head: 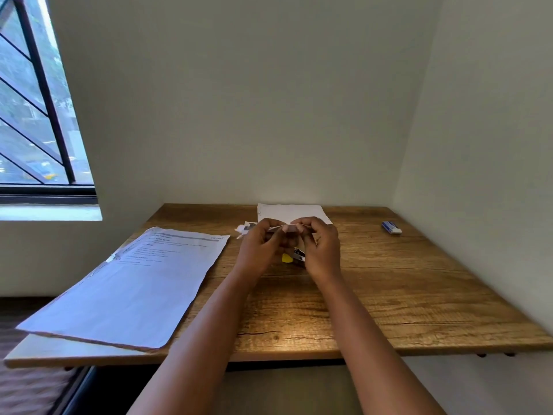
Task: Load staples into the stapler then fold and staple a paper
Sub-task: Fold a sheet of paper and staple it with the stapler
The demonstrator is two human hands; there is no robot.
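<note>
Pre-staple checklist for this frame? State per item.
1. Small folded paper held by both hands: ok, left hand and right hand pinch it above the table.
2. Fold flat and aligned: cannot tell, the fingers cover it.
3. Stapler within reach: ok, it lies on the table under the hands, with a yellow part showing.
4. Stapler loaded: cannot tell, mostly hidden.
5. A hand free to take the stapler: not ok, both are busy.
6. Blue and white box out of the way: ok, far right.
</note>
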